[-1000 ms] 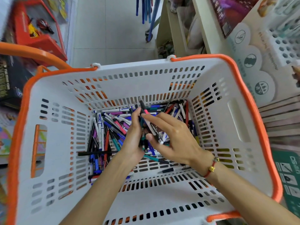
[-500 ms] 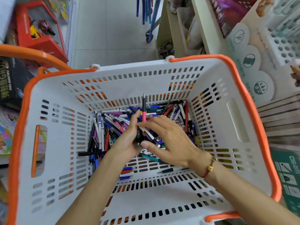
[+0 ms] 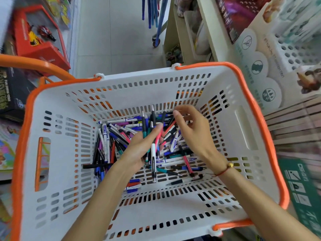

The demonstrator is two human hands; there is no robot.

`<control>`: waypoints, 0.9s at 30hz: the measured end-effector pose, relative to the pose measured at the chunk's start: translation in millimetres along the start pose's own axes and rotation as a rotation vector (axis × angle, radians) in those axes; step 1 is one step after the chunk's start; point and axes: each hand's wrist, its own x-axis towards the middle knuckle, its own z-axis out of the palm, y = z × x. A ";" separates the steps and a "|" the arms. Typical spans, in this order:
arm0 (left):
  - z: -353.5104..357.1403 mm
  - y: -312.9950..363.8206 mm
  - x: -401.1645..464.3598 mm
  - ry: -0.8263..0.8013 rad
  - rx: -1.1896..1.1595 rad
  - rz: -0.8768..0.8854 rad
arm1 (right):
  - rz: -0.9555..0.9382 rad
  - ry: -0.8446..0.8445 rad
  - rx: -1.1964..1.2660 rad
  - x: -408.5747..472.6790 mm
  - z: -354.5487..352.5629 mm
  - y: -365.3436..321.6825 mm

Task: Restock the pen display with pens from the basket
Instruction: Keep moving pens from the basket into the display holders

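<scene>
A white basket (image 3: 246,129) with an orange rim holds a heap of loose pens (image 3: 111,136) in several colours across its floor. Inside the basket, my left hand (image 3: 139,146) grips a bundle of pens (image 3: 152,124) that stands upright, tips pointing away from me. My right hand (image 3: 189,129) hovers just right of the bundle, fingers loosely curled and holding nothing. The white pen display (image 3: 295,49) with round holes stands at the upper right, outside the basket.
An orange basket handle (image 3: 34,65) arcs at the left over red and black boxed toys (image 3: 34,40). A shelf unit (image 3: 191,32) stands behind the basket. Tiled floor (image 3: 112,32) lies beyond. A green sign (image 3: 302,185) is at the right.
My right hand has let go of the pens and lifted up and to the right. My left hand now holds the bundle alone, raised a little higher.
</scene>
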 end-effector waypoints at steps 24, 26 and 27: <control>198.9 129.0 -77.4 -0.211 -0.139 0.022 | 0.411 0.119 -0.032 -48.7 -197.0 -117.1; 220.8 136.0 -78.7 -0.258 -0.188 0.050 | 0.318 0.292 -0.091 -55.8 -201.5 -122.7; 231.7 139.2 -80.8 -0.284 -0.226 0.050 | 0.230 0.404 -0.158 -58.0 -202.2 -124.6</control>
